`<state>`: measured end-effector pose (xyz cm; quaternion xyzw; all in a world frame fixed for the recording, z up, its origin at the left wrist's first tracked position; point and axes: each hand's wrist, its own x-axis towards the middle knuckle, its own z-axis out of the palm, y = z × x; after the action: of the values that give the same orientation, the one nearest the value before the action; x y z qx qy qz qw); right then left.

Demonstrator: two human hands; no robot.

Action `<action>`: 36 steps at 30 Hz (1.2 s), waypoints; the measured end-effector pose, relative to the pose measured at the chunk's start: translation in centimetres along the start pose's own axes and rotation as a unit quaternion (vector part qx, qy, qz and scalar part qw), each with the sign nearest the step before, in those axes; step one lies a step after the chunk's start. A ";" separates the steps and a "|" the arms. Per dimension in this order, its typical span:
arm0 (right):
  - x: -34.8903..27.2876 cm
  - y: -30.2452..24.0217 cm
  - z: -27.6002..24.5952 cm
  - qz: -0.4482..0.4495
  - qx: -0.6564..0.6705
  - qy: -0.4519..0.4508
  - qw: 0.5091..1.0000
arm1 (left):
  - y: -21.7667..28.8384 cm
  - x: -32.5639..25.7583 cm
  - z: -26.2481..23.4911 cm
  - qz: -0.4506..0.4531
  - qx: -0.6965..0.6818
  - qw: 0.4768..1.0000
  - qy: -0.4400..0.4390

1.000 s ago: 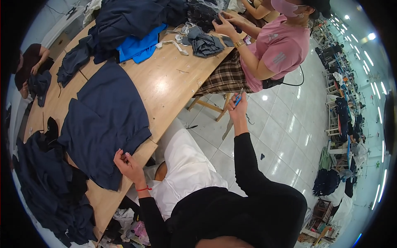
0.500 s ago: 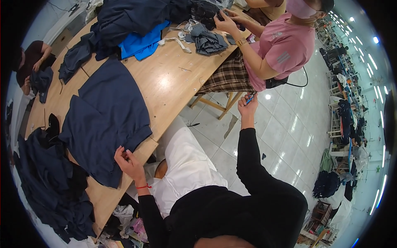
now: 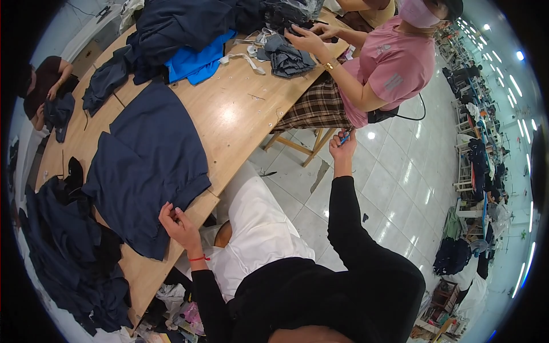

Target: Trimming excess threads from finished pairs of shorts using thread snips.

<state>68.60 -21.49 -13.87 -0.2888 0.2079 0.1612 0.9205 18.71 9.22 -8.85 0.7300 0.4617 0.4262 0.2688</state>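
A dark navy garment (image 3: 154, 154) lies spread on the wooden table, its lower end near the table edge in front of me. My left hand (image 3: 180, 227), with a red string at the wrist, rests at that near end. Its fingers are loosely bent and apart, touching the cloth but not gripping it. Out to the right, above the floor, my right hand (image 3: 342, 148) is closed around small blue thread snips (image 3: 345, 138). Their blades are mostly hidden beside the co-worker.
More dark garments (image 3: 63, 257) are heaped on the left; others (image 3: 183, 28) lie at the back with a blue cloth (image 3: 197, 60). A masked co-worker in a pink shirt (image 3: 394, 63) handles dark cloth by folded grey pieces (image 3: 286, 56). Another person (image 3: 54, 83) works far left.
The co-worker's hands have shifted a little lower and to the left over the dark cloth. My own hands are nearly still.
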 end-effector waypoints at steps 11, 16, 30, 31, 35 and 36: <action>-0.4 0.6 0.5 -0.010 0.023 -0.026 0.999 | 0.1 -0.1 -0.2 -0.001 0.007 1.000 -0.001; -0.1 0.3 0.5 -0.009 0.034 -0.040 0.999 | 0.2 -0.1 -0.2 0.007 0.008 1.000 -0.003; 0.9 -0.2 -0.5 0.004 0.001 -0.138 0.990 | 0.7 0.0 0.1 0.003 0.001 1.000 -0.007; 0.8 0.0 -0.4 0.006 0.001 -0.138 0.990 | 0.6 0.0 -0.1 0.009 0.003 1.000 -0.004; 0.4 -0.3 -1.3 0.004 -0.027 -0.085 0.996 | 0.6 -0.2 0.0 0.005 0.006 1.000 -0.008; 0.6 -1.3 -2.5 0.008 -0.028 -0.143 0.989 | 0.7 -0.2 0.3 0.008 0.002 1.000 -0.011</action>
<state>68.89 -23.87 -15.39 -0.2865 0.0719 0.2143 0.9310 19.22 8.72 -8.50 0.7390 0.4539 0.4193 0.2685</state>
